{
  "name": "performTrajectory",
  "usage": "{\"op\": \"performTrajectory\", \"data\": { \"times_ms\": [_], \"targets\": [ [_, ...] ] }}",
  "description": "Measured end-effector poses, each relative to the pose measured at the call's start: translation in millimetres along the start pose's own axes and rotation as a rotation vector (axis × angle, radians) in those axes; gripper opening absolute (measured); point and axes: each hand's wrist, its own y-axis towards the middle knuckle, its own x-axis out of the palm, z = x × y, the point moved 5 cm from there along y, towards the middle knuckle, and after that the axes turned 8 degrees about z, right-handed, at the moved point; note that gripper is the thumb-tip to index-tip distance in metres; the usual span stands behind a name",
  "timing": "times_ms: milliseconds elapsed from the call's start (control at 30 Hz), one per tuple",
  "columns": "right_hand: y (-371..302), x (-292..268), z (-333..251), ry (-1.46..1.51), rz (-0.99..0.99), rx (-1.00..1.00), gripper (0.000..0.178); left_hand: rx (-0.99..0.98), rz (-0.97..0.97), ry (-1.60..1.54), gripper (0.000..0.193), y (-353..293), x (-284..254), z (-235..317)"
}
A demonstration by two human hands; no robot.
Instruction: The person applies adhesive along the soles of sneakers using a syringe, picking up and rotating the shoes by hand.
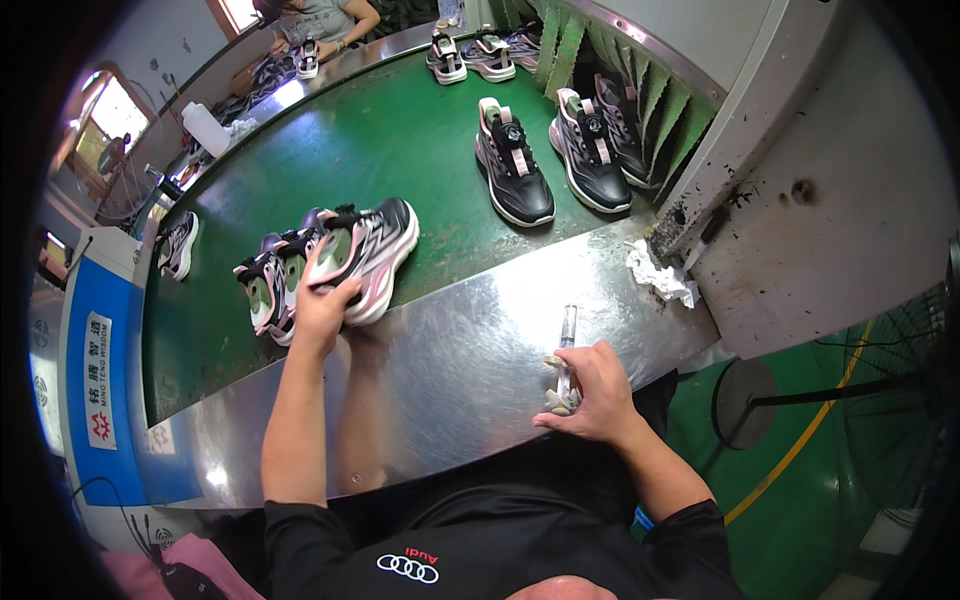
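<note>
The left hand (322,305) is out over the near edge of the green belt (330,150), fingers curled around the side of a black, grey and pink sneaker (368,250), gripping it where the belt meets the shiny metal counter (470,330). Its partner shoe (265,290) lies touching it on the left. The right hand (590,390) rests on the counter, closed around a slim pen-like tool (567,335) that sticks up past the knuckles. Further up the belt, well apart, sit two more dark sneakers (512,165) side by side. A crumpled white rag (662,275) lies at the counter's right end.
</note>
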Motion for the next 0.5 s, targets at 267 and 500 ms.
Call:
{"op": "performTrajectory", "data": {
  "times_ms": [267, 500],
  "targets": [
    [1.7, -5.0, 1.6, 0.085, -0.031, 0.075, 0.073, 0.453, -0.132, 0.722, 0.089, -139.9, -19.0, 27.5],
    [-21.0, -26.9, 13.3, 0.171, -0.148, 0.315, 0.078, -0.292, -0.092, -0.207, 0.086, -104.4, -21.5, -10.2]
  ]
}}
